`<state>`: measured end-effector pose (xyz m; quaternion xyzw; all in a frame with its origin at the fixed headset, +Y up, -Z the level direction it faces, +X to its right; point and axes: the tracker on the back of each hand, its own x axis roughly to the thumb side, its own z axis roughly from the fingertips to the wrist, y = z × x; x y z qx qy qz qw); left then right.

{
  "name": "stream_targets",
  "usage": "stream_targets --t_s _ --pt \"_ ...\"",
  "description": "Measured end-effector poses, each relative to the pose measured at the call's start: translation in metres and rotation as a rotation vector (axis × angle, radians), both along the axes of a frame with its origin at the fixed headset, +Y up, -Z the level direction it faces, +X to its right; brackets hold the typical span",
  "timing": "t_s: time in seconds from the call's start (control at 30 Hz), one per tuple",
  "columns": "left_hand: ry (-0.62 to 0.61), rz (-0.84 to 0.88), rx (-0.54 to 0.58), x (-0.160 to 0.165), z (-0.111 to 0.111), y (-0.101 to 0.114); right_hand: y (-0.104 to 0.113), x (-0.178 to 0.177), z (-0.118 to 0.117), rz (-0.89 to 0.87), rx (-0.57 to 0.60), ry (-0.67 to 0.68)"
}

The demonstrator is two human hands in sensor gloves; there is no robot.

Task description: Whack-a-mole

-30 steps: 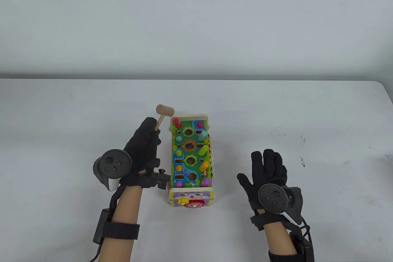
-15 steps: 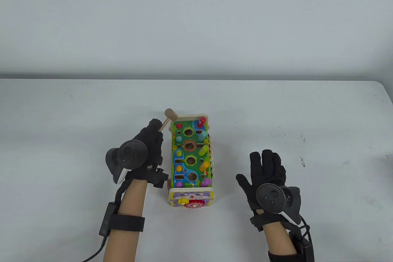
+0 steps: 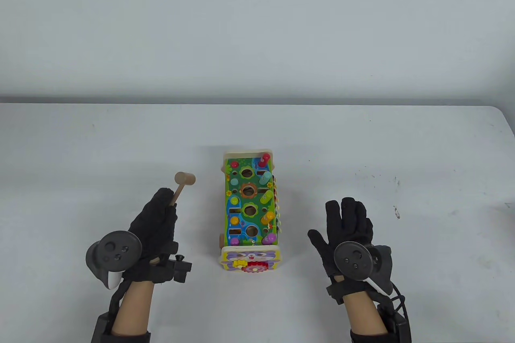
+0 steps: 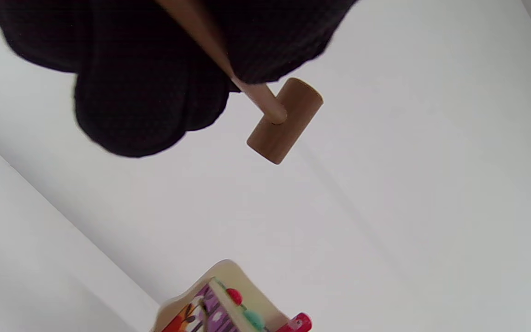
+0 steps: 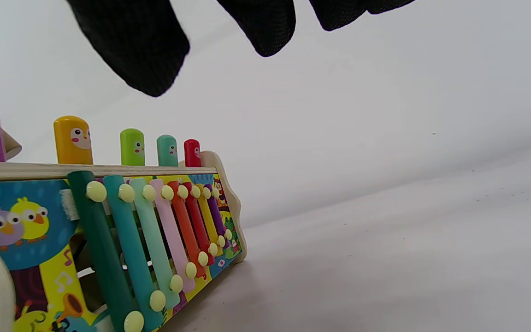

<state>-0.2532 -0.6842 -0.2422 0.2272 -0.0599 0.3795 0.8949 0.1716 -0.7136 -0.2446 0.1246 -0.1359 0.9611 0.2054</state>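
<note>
Since a second ago we have drawn our left hand (image 3: 155,220) back from the far corner of the colourful wooden peg toy box (image 3: 249,206) toward ourselves and to the left, fingers wrapped round the handle of the small wooden mallet (image 3: 181,184); our right hand (image 3: 348,224) stays flat, spread and empty on the white bench (image 3: 402,150); the mallet looks light and stiff, best gripped low on its thin handle; the box stands mid-bench between our hands.
</note>
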Motion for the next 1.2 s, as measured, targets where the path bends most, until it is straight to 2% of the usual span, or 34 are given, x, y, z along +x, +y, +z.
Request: stream_targets --t_s 0.13,0.27,0.63,1.2 --pt "0.018 -0.154 -0.064 0.002 0.005 -0.016 0.002 -0.002 0.002 -0.001 0.005 0.009" --pt "0.01 -0.3 -0.197 0.007 0.002 -0.034 0.003 -0.004 0.003 0.001 0.008 0.014" --pt "0.066 -0.626 -0.372 0.017 -0.01 -0.061 0.002 -0.005 0.003 0.01 -0.008 0.012" --pt "0.027 -0.79 -0.54 0.036 -0.019 -0.08 0.001 -0.008 0.002 0.03 -0.032 0.013"
